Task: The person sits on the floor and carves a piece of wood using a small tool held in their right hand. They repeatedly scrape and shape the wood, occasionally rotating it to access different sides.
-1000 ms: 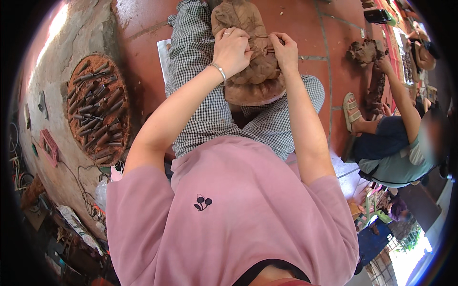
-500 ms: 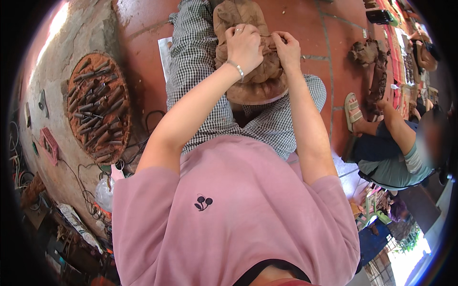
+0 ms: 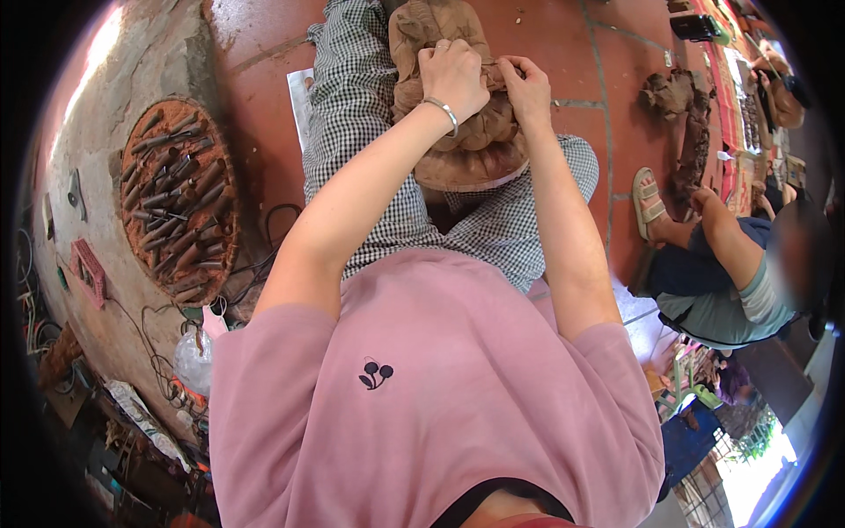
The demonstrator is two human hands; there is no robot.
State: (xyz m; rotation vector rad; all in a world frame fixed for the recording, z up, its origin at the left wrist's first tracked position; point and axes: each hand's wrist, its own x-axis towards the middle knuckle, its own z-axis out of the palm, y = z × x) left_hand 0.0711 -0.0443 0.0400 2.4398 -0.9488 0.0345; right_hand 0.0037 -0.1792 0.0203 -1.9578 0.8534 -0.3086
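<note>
A brown carved wooden statue [image 3: 471, 165], with a rounded figure and a broad base, stands between my legs in checked trousers [image 3: 361, 167]. My left hand [image 3: 453, 79] lies over the middle of the carving, fingers curled and knuckles up. A bracelet circles that wrist. Just to its right, my right hand [image 3: 528, 88] pinches thumb and fingertips together at the statue's side. Something thin and brown seems to run between the two hands, too small to name. My left fingertips are hidden behind the hand.
To the left, a round tray [image 3: 234, 233] holds sawdust and several carving tools [image 3: 180, 198]. A pink plastic basket [image 3: 88, 273] and cables lie nearby. On the right, another person [image 3: 731, 273] sits low near a piece of rough wood [image 3: 695, 132] on the red tiled floor [image 3: 572, 66].
My left wrist has turned a little, and its bracelet shows more broadly. Both hands stay at the statue, with only a slight shift of the whole view.
</note>
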